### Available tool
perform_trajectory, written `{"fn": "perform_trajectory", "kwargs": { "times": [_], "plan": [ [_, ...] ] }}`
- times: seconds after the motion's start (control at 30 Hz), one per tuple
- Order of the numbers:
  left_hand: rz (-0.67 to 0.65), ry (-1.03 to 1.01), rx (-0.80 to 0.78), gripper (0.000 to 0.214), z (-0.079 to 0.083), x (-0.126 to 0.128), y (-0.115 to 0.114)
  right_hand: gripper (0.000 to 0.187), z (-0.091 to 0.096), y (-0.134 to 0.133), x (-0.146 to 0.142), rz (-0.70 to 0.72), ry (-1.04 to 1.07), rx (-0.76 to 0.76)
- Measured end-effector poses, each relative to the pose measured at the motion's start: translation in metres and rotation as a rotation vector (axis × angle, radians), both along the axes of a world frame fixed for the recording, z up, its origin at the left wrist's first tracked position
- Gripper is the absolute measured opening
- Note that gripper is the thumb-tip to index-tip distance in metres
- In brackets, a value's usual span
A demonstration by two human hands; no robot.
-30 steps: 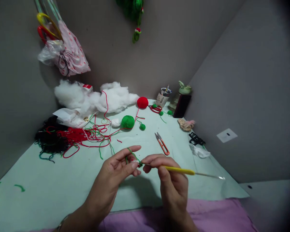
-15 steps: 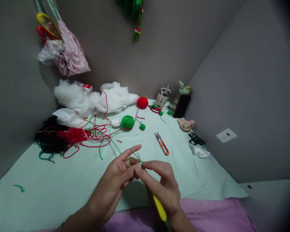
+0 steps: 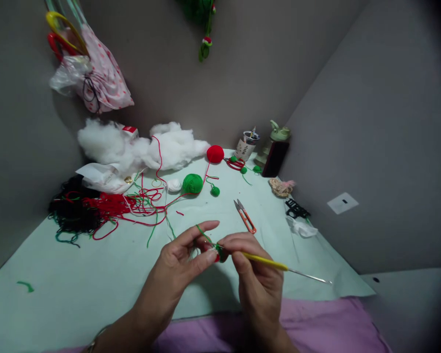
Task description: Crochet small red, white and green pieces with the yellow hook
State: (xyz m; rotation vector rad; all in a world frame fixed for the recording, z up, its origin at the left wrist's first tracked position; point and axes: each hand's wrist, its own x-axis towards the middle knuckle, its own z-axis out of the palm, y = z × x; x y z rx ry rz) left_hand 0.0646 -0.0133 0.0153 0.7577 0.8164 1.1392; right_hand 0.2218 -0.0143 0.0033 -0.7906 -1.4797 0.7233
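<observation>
Between thumb and fingers, my left hand (image 3: pixel 182 262) pinches a small crochet piece (image 3: pixel 217 252) in green, white and red. Green yarn (image 3: pixel 201 231) loops over its raised index finger. My right hand (image 3: pixel 259 279) grips a yellow-handled crochet hook (image 3: pixel 266 260), whose spare metal end points right. The hook's working tip meets the piece; fingers partly hide it. Beyond my hands lies a green yarn ball (image 3: pixel 193 184), with a small green ball (image 3: pixel 215 191) beside it. Orange thread snips (image 3: pixel 245 216) rest on the table to the upper right of my hands.
White stuffing (image 3: pixel 172 147) lies along the wall. Tangled red and black yarn (image 3: pixel 106 203) covers the left side. A red yarn ball (image 3: pixel 215 154), red-handled scissors (image 3: pixel 235 164), a pen cup (image 3: pixel 246 146) and a phone (image 3: pixel 275 159) stand or lie at the back.
My right hand has turned the hook from pointing down toward me to lying nearly level, pointing right. The small piece now shows between my fingers. The view has shifted slightly.
</observation>
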Motion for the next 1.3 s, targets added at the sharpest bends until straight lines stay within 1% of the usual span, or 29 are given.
{"fn": "perform_trajectory", "kwargs": {
  "times": [0.1, 0.17, 0.2, 0.23, 0.3, 0.37, 0.43, 0.5, 0.57, 0.63, 0.77, 0.87, 0.97, 1.03, 1.13, 1.23, 1.3],
  "plan": [
    [0.047, -0.048, -0.031, 0.044, -0.002, 0.002, 0.001, 0.031, -0.004, -0.005, -0.002, -0.146, -0.227, 0.150],
    [0.023, -0.129, -0.106, 0.051, -0.002, 0.002, 0.003, 0.040, -0.008, -0.006, 0.000, -0.210, -0.363, 0.257],
    [-0.001, -0.163, -0.153, 0.053, -0.001, 0.001, 0.004, 0.041, -0.009, -0.006, 0.002, -0.211, -0.373, 0.272],
    [-0.023, -0.188, -0.197, 0.053, -0.001, 0.000, 0.005, 0.039, -0.010, -0.006, 0.004, -0.191, -0.338, 0.246],
    [-0.038, -0.204, -0.246, 0.049, 0.000, -0.002, 0.006, 0.031, -0.008, -0.004, 0.007, -0.125, -0.170, 0.121],
    [-0.015, -0.181, -0.221, 0.042, 0.000, -0.002, 0.007, 0.026, -0.004, -0.001, 0.009, -0.031, 0.036, -0.028],
    [0.006, -0.142, -0.158, 0.039, 0.000, 0.000, 0.006, 0.022, -0.002, 0.002, 0.007, 0.056, 0.150, -0.111],
    [0.021, -0.105, -0.107, 0.040, 0.000, 0.002, 0.004, 0.019, -0.002, 0.004, 0.005, 0.102, 0.161, -0.137],
    [0.028, -0.071, -0.081, 0.040, -0.001, 0.003, 0.002, 0.018, -0.002, 0.005, 0.003, 0.106, 0.165, -0.154],
    [0.014, -0.053, -0.063, 0.038, -0.001, 0.001, 0.001, 0.017, -0.002, 0.005, 0.003, 0.126, 0.225, -0.197],
    [-0.037, -0.067, -0.056, 0.034, -0.002, -0.001, 0.001, 0.016, 0.000, 0.007, 0.005, 0.216, 0.380, -0.291],
    [-0.025, -0.041, -0.061, 0.034, -0.001, -0.002, 0.000, 0.018, 0.001, 0.008, 0.007, 0.250, 0.395, -0.305],
    [-0.011, 0.017, -0.059, 0.034, -0.001, -0.004, -0.001, 0.019, 0.002, 0.004, 0.009, 0.223, 0.295, -0.260],
    [0.002, 0.073, -0.038, 0.033, -0.002, -0.007, -0.002, 0.021, 0.003, 0.000, 0.010, 0.159, 0.177, -0.188],
    [0.033, 0.198, 0.029, 0.030, -0.003, -0.009, -0.002, 0.024, 0.006, -0.006, 0.012, 0.054, -0.049, -0.036],
    [0.094, 0.319, 0.092, 0.027, -0.003, -0.007, -0.003, 0.028, 0.006, -0.009, 0.011, -0.002, -0.288, 0.139],
    [0.128, 0.293, 0.086, 0.029, -0.002, -0.004, -0.003, 0.034, 0.002, -0.009, 0.010, -0.068, -0.450, 0.250]
  ]
}}
